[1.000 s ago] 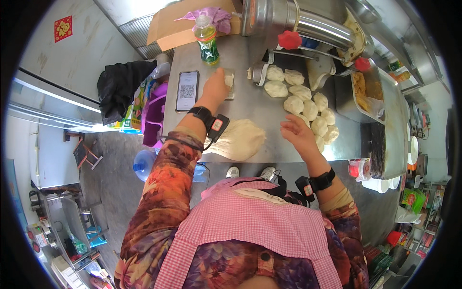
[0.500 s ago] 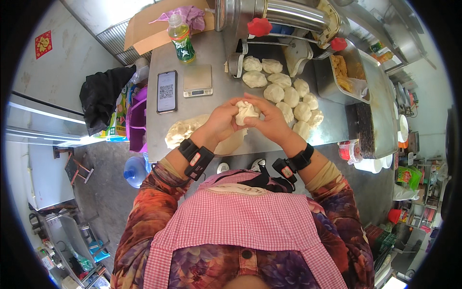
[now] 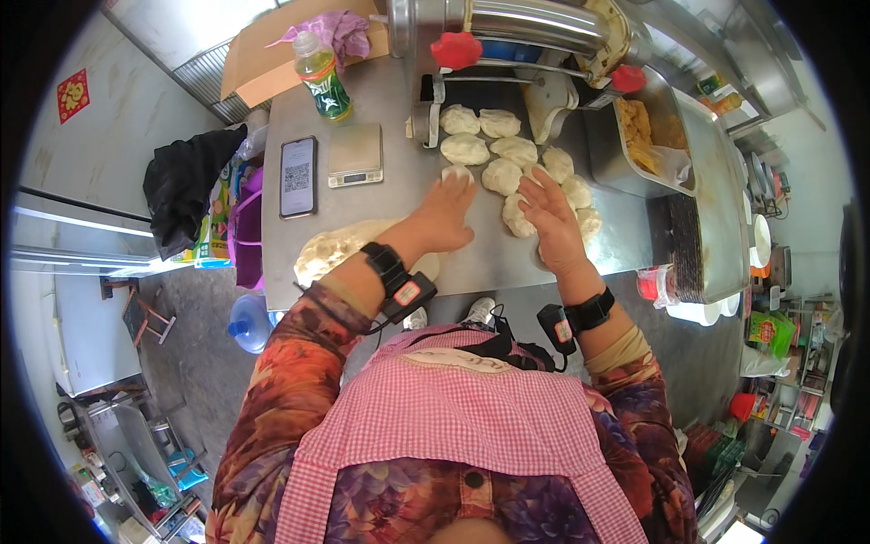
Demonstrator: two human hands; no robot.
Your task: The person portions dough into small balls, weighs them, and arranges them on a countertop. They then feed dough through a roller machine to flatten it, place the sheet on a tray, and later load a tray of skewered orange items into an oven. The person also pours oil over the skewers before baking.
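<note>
My left hand (image 3: 446, 212) lies flat on the steel table (image 3: 390, 204), fingertips touching a small dough ball (image 3: 458, 172). My right hand (image 3: 553, 220) is spread open beside several round dough balls (image 3: 507, 154), its fingers touching the nearest one (image 3: 518, 216). A large lump of dough (image 3: 343, 247) lies under my left forearm near the table's front edge. Both wrists wear black bands.
A small scale (image 3: 354, 154) and a phone (image 3: 298, 176) lie at the left of the table, a green bottle (image 3: 322, 77) behind them. A steel machine with red knobs (image 3: 507, 36) stands at the back. A tray of filling (image 3: 648, 136) is at the right.
Half a second ago both hands held a dough piece together near my body. Now they have parted and reached forward, lying open on the table by the dough balls.
</note>
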